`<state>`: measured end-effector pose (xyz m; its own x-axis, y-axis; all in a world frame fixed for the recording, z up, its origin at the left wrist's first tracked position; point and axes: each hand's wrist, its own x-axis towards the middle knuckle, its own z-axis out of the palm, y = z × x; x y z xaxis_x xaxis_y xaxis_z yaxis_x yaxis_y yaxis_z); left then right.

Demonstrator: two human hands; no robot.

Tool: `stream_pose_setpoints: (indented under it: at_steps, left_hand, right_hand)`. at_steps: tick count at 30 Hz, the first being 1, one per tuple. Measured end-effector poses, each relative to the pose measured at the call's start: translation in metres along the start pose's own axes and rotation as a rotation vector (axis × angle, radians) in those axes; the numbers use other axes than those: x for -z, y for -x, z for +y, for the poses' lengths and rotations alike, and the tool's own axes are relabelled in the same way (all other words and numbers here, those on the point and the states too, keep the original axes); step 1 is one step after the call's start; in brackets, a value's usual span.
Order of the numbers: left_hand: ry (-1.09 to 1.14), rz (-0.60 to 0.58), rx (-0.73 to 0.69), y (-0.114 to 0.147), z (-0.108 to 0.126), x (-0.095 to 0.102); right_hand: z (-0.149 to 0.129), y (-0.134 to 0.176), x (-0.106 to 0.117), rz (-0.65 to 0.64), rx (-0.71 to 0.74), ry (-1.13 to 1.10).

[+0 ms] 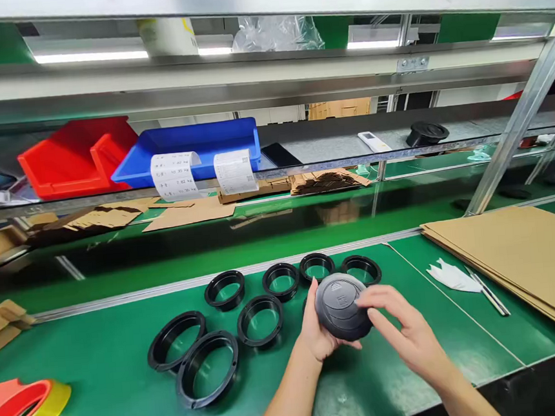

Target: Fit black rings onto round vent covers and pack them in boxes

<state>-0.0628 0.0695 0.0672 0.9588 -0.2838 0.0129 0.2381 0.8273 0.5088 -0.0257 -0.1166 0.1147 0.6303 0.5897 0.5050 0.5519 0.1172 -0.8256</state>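
A round, dark grey cap with raised markings on its face rests in my left hand, whose fingers wrap its side and underside. It is held above the green work surface, its marked face turned up toward me. My right hand is at the cap's right edge, fingers extended and apart, with the fingertips at or very near its face. Behind and to the left lie several black rings, among them a large ring at the front, a middle ring and a smaller ring.
Yellow tape on a red dispenser lies at the left front. Cardboard sheets are stacked at the right, beside a white scrap and a pen-like stick. A shelf above carries a red bin and a blue bin.
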Motion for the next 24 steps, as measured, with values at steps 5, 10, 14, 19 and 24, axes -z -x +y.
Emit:
stream_pose_setpoints:
  at_steps: [5,10,14,19,24]
  left_hand:
    - [0.049,-0.052,0.089,0.005,-0.006,0.003]
    - [0.032,-0.021,0.004,0.008,-0.012,-0.002]
    - [0.063,-0.014,0.032,0.008,-0.009,-0.003]
    - [0.106,0.035,0.082,0.008,-0.008,-0.002]
    - [0.114,-0.027,0.127,0.008,-0.008,-0.001]
  right_hand:
    - [0.040,-0.015,0.013,-0.014,0.189,0.487]
    - [0.048,-0.014,0.003,-0.079,0.169,0.482]
    - [0.045,-0.017,0.002,-0.097,0.090,0.340]
    - [0.047,-0.013,0.008,-0.101,-0.107,-0.007]
    - [0.049,-0.006,0.012,-0.091,-0.149,-0.072]
